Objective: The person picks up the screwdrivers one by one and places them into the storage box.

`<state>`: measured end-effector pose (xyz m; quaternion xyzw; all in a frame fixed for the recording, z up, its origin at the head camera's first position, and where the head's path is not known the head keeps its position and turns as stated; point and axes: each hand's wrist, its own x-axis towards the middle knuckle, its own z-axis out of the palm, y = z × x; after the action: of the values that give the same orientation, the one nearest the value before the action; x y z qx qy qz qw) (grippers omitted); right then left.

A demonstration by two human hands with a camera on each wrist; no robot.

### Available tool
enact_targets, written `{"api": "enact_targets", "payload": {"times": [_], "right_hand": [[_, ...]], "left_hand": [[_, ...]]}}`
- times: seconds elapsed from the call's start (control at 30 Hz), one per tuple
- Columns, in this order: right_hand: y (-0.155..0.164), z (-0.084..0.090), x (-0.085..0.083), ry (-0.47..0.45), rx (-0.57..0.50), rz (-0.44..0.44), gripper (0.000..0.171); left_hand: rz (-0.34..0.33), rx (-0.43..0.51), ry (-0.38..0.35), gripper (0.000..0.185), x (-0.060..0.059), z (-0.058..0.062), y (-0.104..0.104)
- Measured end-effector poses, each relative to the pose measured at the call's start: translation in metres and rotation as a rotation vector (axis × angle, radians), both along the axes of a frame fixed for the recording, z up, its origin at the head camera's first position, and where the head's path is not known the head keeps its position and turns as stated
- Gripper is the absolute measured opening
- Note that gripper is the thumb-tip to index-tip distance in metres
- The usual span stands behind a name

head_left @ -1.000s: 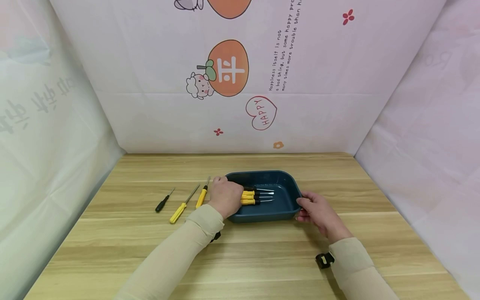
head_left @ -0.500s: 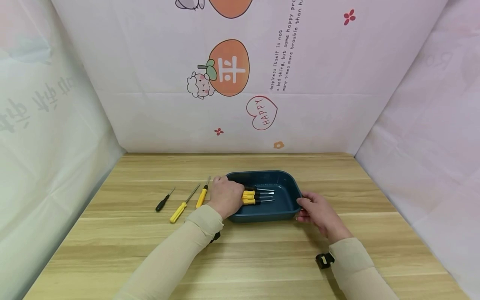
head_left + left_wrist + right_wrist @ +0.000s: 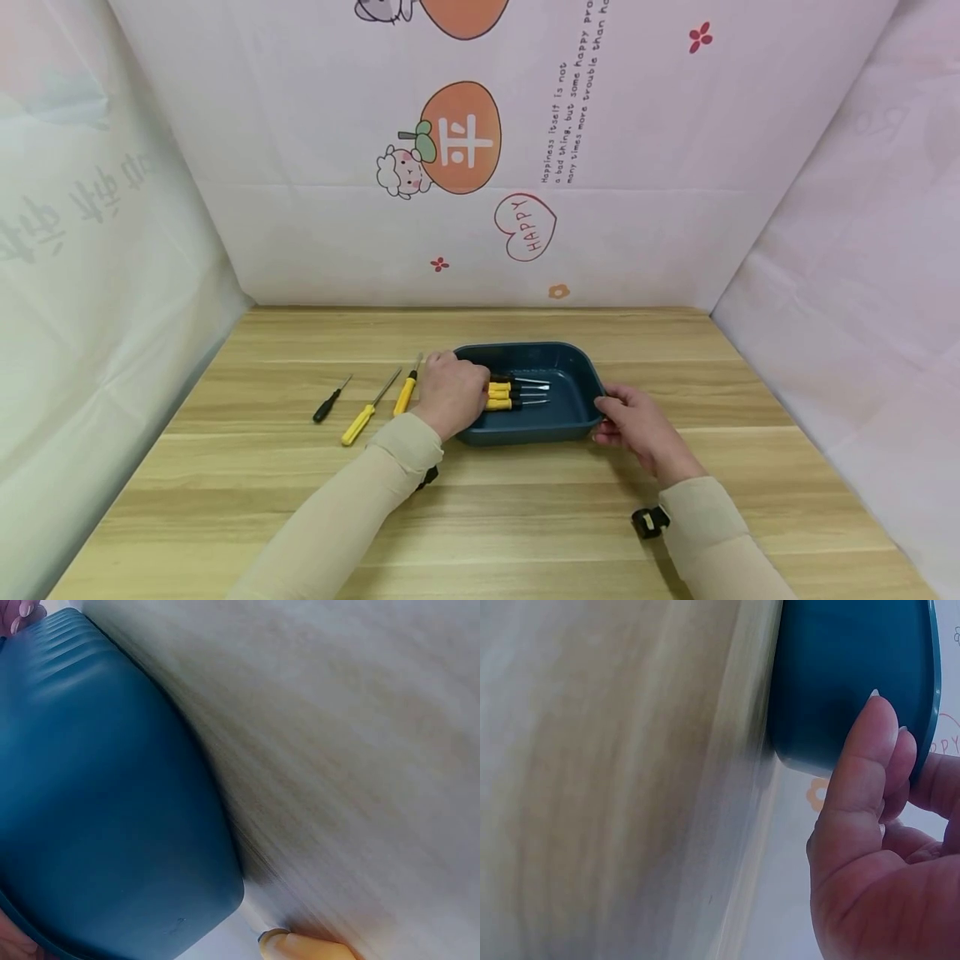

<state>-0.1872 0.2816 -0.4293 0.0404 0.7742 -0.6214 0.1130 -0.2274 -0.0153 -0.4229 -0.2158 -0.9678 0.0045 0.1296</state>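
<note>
Head cam: tray (image 3: 577, 371) mid desk (image 3: 525, 517); left hand (image 3: 450, 393) curled on screwdrivers (image 3: 506, 395) inside it, right hand (image 3: 637, 421) grips tray's right rim. L wrist: tray wall (image 3: 105, 817). R wrist: fingers (image 3: 866, 761) press tray

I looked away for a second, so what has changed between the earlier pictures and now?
Almost nothing. The left hand stays over the yellow-handled screwdrivers in the blue tray. The right hand keeps its grip on the tray's right rim. The three screwdrivers on the table lie where they were. Nothing was picked up or let go.
</note>
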Motion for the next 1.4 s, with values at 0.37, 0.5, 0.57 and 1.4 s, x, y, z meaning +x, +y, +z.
{"api": "enact_targets", "payload": {"times": [0.37,0.5,0.57,1.4], "right_hand": [[-0.001,0.000,0.000,-0.002,0.006,0.001,0.049],[-0.001,0.000,0.000,0.000,0.010,0.004,0.049],[-0.001,0.001,0.000,0.000,0.009,0.005,0.049],[-0.001,0.000,0.001,0.003,0.010,0.003,0.050]], "left_hand": [[-0.034,0.081,0.093,0.015,0.005,0.000,-0.002],[-0.051,0.105,0.138,0.015,0.007,0.002,-0.003],[-0.063,0.125,0.162,0.015,0.009,0.003,-0.004],[-0.088,0.224,0.201,0.055,0.033,0.015,-0.034]]}}
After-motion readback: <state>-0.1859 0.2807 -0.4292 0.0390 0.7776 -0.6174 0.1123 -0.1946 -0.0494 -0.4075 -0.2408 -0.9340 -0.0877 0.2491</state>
